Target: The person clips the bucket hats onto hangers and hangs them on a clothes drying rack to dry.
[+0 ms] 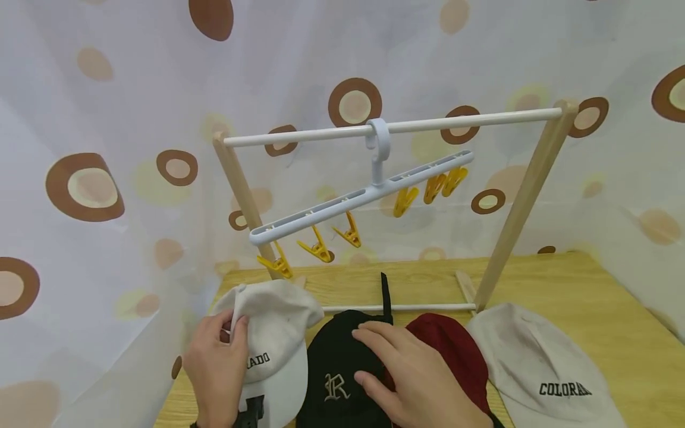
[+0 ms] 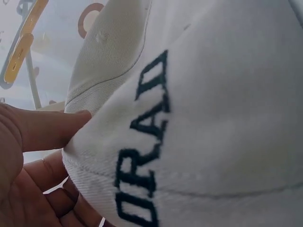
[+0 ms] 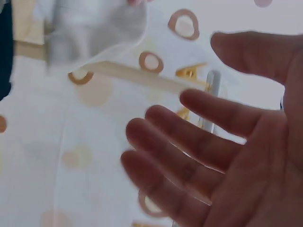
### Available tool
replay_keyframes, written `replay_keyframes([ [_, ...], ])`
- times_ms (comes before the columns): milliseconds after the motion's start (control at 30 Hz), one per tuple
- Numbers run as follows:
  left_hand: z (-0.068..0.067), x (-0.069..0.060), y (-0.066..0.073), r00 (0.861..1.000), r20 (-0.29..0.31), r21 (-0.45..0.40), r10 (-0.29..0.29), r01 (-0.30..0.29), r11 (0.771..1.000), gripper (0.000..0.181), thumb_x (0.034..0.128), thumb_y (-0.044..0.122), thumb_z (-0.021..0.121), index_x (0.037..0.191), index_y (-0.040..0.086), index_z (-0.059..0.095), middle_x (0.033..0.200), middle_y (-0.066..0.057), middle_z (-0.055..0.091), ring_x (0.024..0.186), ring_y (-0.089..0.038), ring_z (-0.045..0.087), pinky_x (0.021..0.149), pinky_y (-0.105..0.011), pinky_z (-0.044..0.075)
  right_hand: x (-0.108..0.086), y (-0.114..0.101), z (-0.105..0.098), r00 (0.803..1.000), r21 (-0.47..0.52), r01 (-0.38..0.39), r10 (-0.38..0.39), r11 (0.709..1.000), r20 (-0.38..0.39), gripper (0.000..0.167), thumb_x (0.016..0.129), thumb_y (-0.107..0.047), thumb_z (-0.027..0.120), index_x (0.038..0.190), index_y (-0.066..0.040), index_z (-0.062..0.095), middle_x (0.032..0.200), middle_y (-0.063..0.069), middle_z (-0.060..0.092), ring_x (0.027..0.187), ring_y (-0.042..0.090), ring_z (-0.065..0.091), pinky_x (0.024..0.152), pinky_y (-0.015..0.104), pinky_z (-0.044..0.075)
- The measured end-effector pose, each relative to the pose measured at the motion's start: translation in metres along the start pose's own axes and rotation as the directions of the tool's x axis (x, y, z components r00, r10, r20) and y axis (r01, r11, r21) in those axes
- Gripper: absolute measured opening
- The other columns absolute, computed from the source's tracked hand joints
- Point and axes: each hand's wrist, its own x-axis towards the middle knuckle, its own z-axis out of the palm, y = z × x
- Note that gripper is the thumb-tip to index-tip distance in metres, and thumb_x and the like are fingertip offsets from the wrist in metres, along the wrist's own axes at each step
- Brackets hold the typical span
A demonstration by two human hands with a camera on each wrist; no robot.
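My left hand (image 1: 216, 359) pinches the edge of a white baseball cap (image 1: 275, 333) between thumb and fingers. In the left wrist view, dark embroidered letters run across that cap (image 2: 213, 123), with the thumb on its edge. The cap appears raised and tilted. My right hand (image 1: 417, 371), fingers spread and fairly straight, is above a black cap (image 1: 326, 351) with an embroidered "R"; the right wrist view shows its palm (image 3: 255, 165) holding nothing. A dark red cap (image 1: 446, 336) is partly hidden behind the right hand.
A pale hanger (image 1: 321, 213) with several yellow clips (image 1: 405, 202) hangs from the white bar (image 1: 428, 124) of a wooden-legged rack (image 1: 527, 205). A beige "COLORADO" cap (image 1: 530, 351) lies at right on the wood-grain table (image 1: 605, 333). Behind is a patterned curtain (image 1: 299, 53).
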Motion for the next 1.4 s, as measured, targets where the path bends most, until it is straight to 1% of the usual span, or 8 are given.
replay_keyframes([
  [200, -0.001, 0.002, -0.003, 0.999, 0.023, 0.024, -0.03, 0.029, 0.999, 0.012, 0.0778, 0.009, 0.08, 0.088, 0.004, 0.076, 0.073, -0.008, 0.066, 0.061, -0.02, 0.059, 0.06, -0.031, 0.039, 0.045, -0.025, 0.0, 1.0, 0.201, -0.011, 0.017, 0.98, -0.026, 0.048, 0.089, -0.029, 0.073, 0.133, -0.018, 0.058, 0.11, -0.006, 0.063, 0.07, -0.004, 0.053, 0.061, 0.016, 0.045],
  [300, -0.002, 0.003, -0.003, 0.998, 0.041, 0.025, -0.052, 0.051, 0.998, 0.012, 0.0785, 0.01, 0.079, 0.089, 0.005, 0.076, 0.074, -0.008, 0.066, 0.062, -0.02, 0.059, 0.061, -0.032, 0.039, 0.062, -0.033, 0.003, 0.997, 0.234, -0.027, 0.044, 0.972, -0.07, 0.049, 0.089, -0.026, 0.073, 0.134, -0.014, 0.058, 0.095, -0.005, 0.061, 0.059, -0.005, 0.044, 0.057, 0.015, 0.04],
  [400, -0.002, 0.004, -0.002, 0.997, 0.044, 0.023, -0.067, 0.066, 0.998, 0.012, 0.0789, 0.011, 0.079, 0.089, 0.006, 0.076, 0.074, -0.008, 0.066, 0.062, -0.02, 0.059, 0.061, -0.031, 0.039, 0.076, -0.039, 0.005, 0.992, 0.239, -0.024, 0.053, 0.971, -0.115, 0.052, 0.089, -0.025, 0.073, 0.136, -0.011, 0.056, 0.087, -0.005, 0.058, 0.054, -0.003, 0.036, 0.053, 0.016, 0.035],
  [533, -0.002, 0.004, -0.004, 0.996, 0.048, 0.012, -0.069, 0.069, 0.998, 0.011, 0.0786, 0.01, 0.079, 0.088, 0.006, 0.076, 0.074, -0.008, 0.067, 0.062, -0.019, 0.058, 0.06, -0.031, 0.039, 0.091, -0.045, 0.006, 0.992, 0.258, -0.023, 0.053, 0.966, -0.113, 0.057, 0.089, -0.025, 0.072, 0.14, -0.008, 0.052, 0.077, -0.007, 0.056, 0.05, 0.0, 0.031, 0.048, 0.017, 0.029],
  [933, 0.006, 0.005, -0.012, 0.999, 0.037, 0.008, -0.001, 0.001, 1.0, 0.013, 0.077, 0.009, 0.08, 0.089, 0.005, 0.076, 0.073, -0.008, 0.067, 0.061, -0.017, 0.056, 0.058, -0.028, 0.039, 0.122, -0.053, 0.014, 0.994, 0.334, -0.02, 0.055, 0.942, -0.097, 0.065, 0.093, -0.026, 0.066, 0.146, 0.001, 0.041, 0.055, -0.01, 0.048, 0.043, -0.001, 0.037, 0.044, 0.018, 0.03],
  [1067, 0.009, 0.005, -0.013, 0.998, 0.061, 0.005, -0.024, 0.024, 1.0, 0.012, 0.0777, 0.009, 0.08, 0.088, 0.005, 0.076, 0.073, -0.007, 0.066, 0.061, -0.017, 0.056, 0.058, -0.027, 0.039, 0.132, -0.049, 0.016, 0.997, 0.44, -0.048, 0.068, 0.897, -0.029, 0.07, 0.095, -0.025, 0.064, 0.151, 0.002, 0.033, 0.05, -0.009, 0.044, 0.039, 0.002, 0.036, 0.042, 0.019, 0.029],
  [1233, 0.012, 0.004, -0.016, 0.995, 0.082, 0.012, -0.054, 0.054, 0.998, 0.011, 0.0782, 0.011, 0.08, 0.088, 0.007, 0.077, 0.073, -0.006, 0.067, 0.063, -0.016, 0.057, 0.059, -0.027, 0.038, 0.148, -0.045, 0.02, 0.996, 0.564, -0.09, 0.083, 0.821, 0.039, 0.068, 0.095, -0.024, 0.063, 0.153, -0.004, 0.033, 0.05, -0.007, 0.043, 0.043, 0.006, 0.039, 0.047, 0.021, 0.032],
  [1400, 0.014, 0.004, -0.018, 0.995, 0.088, 0.007, -0.048, 0.047, 0.999, 0.011, 0.078, 0.01, 0.08, 0.089, 0.007, 0.077, 0.074, -0.007, 0.067, 0.063, -0.017, 0.058, 0.058, -0.027, 0.038, 0.166, -0.052, 0.028, 0.989, 0.698, -0.124, 0.147, 0.705, 0.027, 0.053, 0.097, -0.024, 0.061, 0.145, -0.009, 0.046, 0.051, -0.006, 0.04, 0.044, 0.009, 0.036, 0.046, 0.022, 0.026],
])
